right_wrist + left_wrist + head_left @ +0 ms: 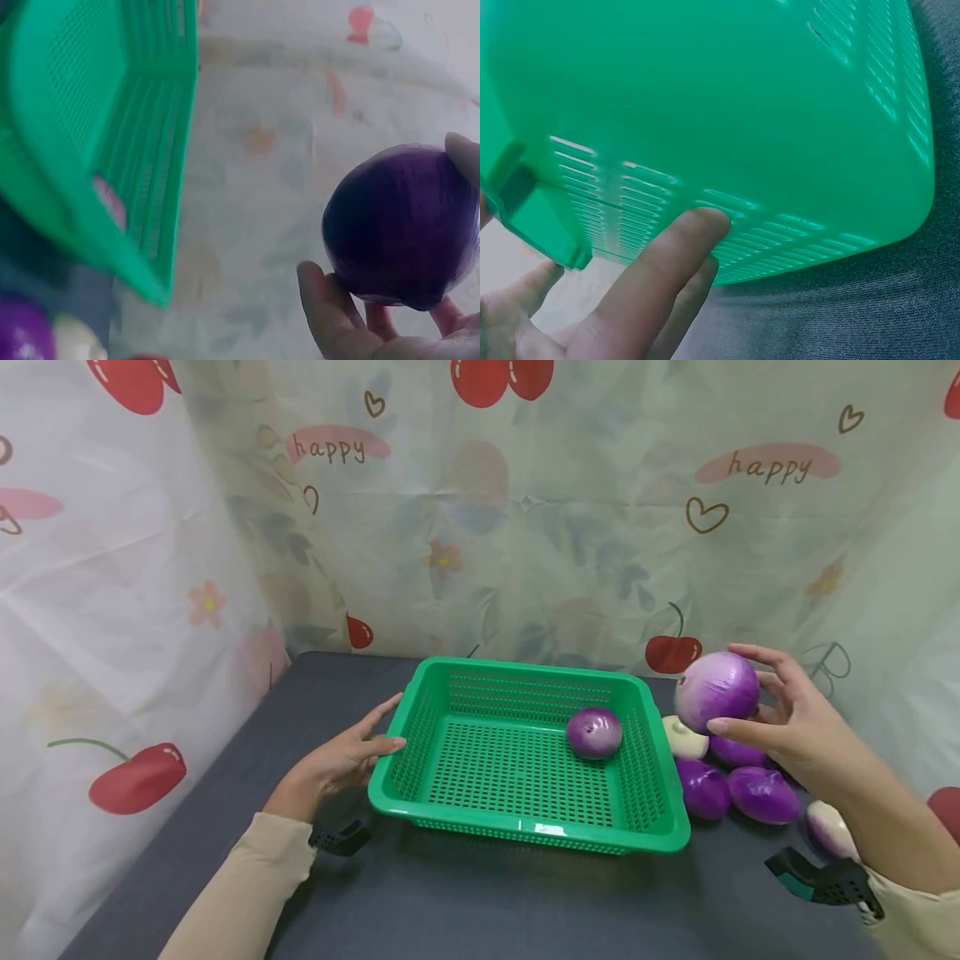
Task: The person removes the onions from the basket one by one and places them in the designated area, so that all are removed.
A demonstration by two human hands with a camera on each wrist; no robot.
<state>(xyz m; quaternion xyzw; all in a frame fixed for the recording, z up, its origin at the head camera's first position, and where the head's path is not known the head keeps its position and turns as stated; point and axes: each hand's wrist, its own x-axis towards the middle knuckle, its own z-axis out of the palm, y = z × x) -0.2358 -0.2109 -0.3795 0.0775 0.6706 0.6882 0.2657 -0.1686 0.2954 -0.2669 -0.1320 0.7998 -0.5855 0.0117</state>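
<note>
My left hand (341, 760) holds the left rim of a green plastic basket (528, 835). Its thumb lies over the rim, while other fingers (660, 270) touch the slotted outer wall in the left wrist view. In my right hand (802, 718), a purple-and-white onion (716, 689) is gripped between thumb and fingers, raised beside the basket's right end. The same onion (405, 225) looks dark purple in the right wrist view. Inside the basket, toward the right, sits another purple onion (594, 732).
Right of the basket lie several more onions: purple ones (765, 795), a pale one (684, 739) and a white-and-purple one (831, 829) near my right wrist. They rest on a dark grey table (480, 902). A printed curtain (525, 527) hangs behind and at both sides.
</note>
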